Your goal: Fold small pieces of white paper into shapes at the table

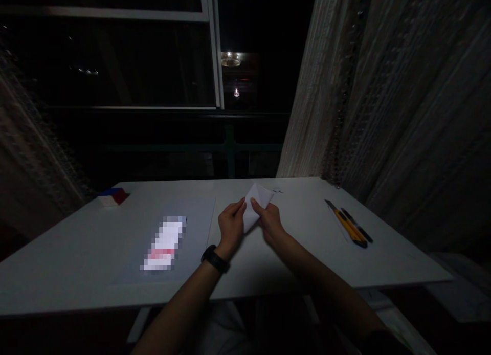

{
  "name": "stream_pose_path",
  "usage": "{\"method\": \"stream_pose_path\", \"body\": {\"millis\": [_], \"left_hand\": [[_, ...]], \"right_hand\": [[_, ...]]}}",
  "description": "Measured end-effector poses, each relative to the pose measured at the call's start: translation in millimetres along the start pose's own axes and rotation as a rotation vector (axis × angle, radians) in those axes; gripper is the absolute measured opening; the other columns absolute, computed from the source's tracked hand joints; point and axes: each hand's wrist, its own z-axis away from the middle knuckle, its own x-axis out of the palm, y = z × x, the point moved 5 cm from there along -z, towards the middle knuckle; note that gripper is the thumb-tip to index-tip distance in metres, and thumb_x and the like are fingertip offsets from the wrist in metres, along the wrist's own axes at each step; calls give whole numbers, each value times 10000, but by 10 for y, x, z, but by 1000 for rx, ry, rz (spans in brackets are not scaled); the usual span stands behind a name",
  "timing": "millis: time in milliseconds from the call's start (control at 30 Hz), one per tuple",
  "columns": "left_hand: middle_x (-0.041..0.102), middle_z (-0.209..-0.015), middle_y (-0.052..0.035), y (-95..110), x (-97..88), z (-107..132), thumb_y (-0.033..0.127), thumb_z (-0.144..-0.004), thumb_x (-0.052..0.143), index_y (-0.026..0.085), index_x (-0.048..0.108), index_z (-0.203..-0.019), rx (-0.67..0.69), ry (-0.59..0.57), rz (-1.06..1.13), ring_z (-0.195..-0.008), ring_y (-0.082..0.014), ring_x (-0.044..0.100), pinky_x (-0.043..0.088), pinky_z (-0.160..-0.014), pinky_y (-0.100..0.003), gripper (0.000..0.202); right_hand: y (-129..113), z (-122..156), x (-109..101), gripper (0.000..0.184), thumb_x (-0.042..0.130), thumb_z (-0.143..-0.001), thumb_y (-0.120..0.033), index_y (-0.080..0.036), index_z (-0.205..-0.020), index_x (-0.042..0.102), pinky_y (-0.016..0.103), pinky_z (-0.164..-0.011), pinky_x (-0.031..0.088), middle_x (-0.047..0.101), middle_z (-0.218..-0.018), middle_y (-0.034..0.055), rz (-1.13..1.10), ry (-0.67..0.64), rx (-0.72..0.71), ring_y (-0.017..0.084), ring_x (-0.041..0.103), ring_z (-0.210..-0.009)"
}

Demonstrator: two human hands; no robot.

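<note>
Both hands hold a folded sheet of white paper (258, 195) above the middle of the table. My left hand (231, 221), with a black band on its wrist, pinches the paper's left edge. On the other side, my right hand (271, 220) grips it with the thumb lying across the front face. The paper's upper part comes to a point, and fold lines show on it. Behind the paper, close to my right hand, a small dark-marked scrap (277, 191) lies on the table; what it is cannot be made out.
A lit, blurred-out phone (164, 243) rests on a flat paper sheet (201, 212) to the left. Farther left is a red, white and blue block (113, 196). At right lie a yellow utility knife (350, 227) and a black pen (356, 225). Curtains (307, 114) flank the white table (291, 273).
</note>
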Motion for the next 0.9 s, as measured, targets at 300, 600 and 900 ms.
{"method": "stream_pose_path", "body": {"millis": [300, 600, 900], "left_hand": [[678, -922, -71, 34, -11, 3, 322, -770, 581, 171, 682, -972, 13, 2, -12, -851, -184, 616, 464, -757, -294, 272], [687, -897, -72, 16, -2, -6, 304, -757, 596, 172, 691, -952, -19, -18, -55, -824, -189, 622, 463, -761, -304, 253], [686, -935, -70, 15, -11, 0, 316, -749, 605, 184, 687, -962, -19, -15, -29, -857, -191, 622, 456, -793, -305, 263]], "right_hand": [[15, 5, 17, 383, 739, -569, -368, -116, -841, 641, 284, -546, 474, 693, -737, 81, -57, -14, 82, 212, 639, -665], [-129, -132, -106, 317, 752, -543, -348, -112, -723, 640, 287, -571, 488, 686, -686, 63, -50, 54, -4, 179, 620, -593], [-138, -120, -115, 342, 746, -536, -377, -109, -722, 645, 282, -578, 472, 685, -701, 66, 13, 98, -69, 170, 608, -606]]}}
